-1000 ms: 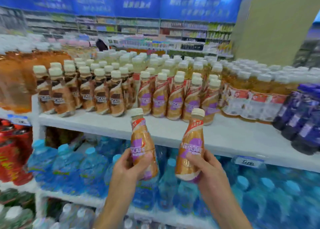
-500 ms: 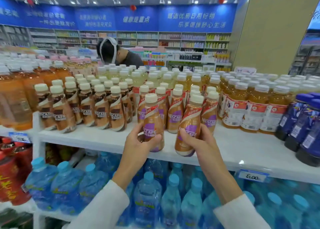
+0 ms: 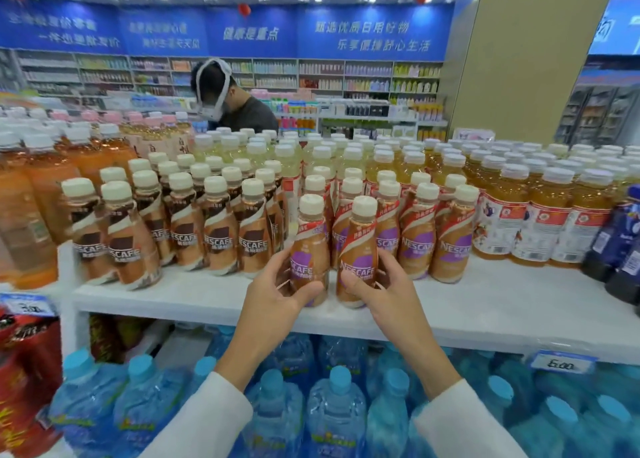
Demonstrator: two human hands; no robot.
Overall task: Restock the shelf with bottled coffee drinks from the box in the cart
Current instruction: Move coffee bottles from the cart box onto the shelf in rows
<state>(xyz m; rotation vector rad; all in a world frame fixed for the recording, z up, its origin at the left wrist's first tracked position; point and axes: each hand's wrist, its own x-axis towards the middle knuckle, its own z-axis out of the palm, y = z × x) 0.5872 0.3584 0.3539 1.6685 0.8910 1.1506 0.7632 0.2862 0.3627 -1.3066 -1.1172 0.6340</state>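
Two purple-label Nescafe coffee bottles stand upright on the white shelf (image 3: 485, 305), just in front of a row of the same drink (image 3: 417, 229). My left hand (image 3: 277, 295) grips the left bottle (image 3: 310, 246) around its lower body. My right hand (image 3: 384, 291) grips the right bottle (image 3: 358, 246), fingers wrapped round its base. The two bottles stand side by side, almost touching. The box and cart are out of view.
Brown-label Nescafe bottles (image 3: 180, 229) fill the shelf to the left, amber tea bottles (image 3: 540, 215) and dark blue bottles (image 3: 620, 243) to the right. Blue water bottles (image 3: 332, 405) crowd the shelf below. A person (image 3: 235, 104) stands behind the display.
Both hands lifted the two bottles from below shelf height up and forward, then set them down on the shelf in front of the purple-label row.
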